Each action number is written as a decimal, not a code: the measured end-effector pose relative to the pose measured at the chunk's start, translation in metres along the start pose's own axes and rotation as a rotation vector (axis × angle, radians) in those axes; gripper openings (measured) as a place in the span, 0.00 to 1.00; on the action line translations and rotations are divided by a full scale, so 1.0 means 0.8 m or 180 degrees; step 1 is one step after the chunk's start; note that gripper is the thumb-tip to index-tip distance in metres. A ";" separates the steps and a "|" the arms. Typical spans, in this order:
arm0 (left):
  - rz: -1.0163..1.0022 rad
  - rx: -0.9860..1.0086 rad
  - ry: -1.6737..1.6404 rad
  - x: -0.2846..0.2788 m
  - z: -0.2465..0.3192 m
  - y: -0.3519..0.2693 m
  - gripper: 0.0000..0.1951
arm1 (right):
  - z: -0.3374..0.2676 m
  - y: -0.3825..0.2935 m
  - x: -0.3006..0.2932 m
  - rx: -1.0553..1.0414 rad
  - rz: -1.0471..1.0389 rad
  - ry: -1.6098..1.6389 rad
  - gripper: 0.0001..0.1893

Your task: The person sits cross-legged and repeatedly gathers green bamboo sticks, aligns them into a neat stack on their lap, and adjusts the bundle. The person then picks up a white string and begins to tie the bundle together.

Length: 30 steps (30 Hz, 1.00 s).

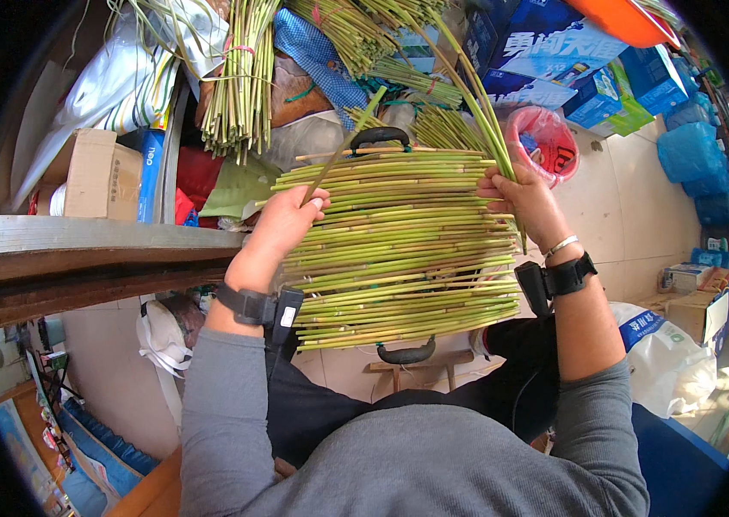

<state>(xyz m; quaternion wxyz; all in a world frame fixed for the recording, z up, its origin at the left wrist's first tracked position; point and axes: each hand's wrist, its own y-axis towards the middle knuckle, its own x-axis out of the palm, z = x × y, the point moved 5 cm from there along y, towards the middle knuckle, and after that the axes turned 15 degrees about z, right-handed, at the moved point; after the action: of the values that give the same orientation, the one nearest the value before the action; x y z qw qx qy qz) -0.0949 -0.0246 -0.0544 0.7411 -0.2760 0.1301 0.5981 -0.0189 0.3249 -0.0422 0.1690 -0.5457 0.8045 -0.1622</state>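
Note:
A layer of cut green plant stems (396,239) lies side by side across the space before my knees. Black curved handles show at its far edge (380,134) and its near edge (407,352); what supports the stems is mostly hidden. Over the layer's left end, my left hand (288,220) pinches one short stem (348,141) that slants up and to the right. At the opposite end, my right hand (522,194) grips several long stems (482,106) running away from me. Their lower tips extend below that hand.
Tied stem bundles (241,77) lie at the back beside a blue checked cloth (316,48). A pink bucket (542,143) stands beyond my right hand, near blue cartons (548,39). A metal-edged table (106,234) is on the left. A white sack (658,362) sits right.

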 end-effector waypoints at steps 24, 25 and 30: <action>-0.1772 -0.0587 -0.0249 0.046 0.019 -0.072 0.11 | 0.029 -0.058 0.032 0.0792 -0.0521 0.0167 0.10; -0.1888 -0.0564 -0.0225 0.047 0.021 -0.080 0.11 | 0.029 -0.066 0.031 0.0808 -0.0563 0.0179 0.09; -0.1691 -0.0424 -0.0641 0.036 0.026 -0.130 0.13 | 0.031 -0.112 0.001 0.0796 -0.0441 0.0221 0.10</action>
<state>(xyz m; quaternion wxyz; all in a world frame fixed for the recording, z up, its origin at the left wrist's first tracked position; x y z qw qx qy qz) 0.0093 -0.0031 -0.0266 0.8612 -0.2877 -0.0605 0.4147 0.0659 0.2906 -0.0241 0.1961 -0.5688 0.7438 -0.2912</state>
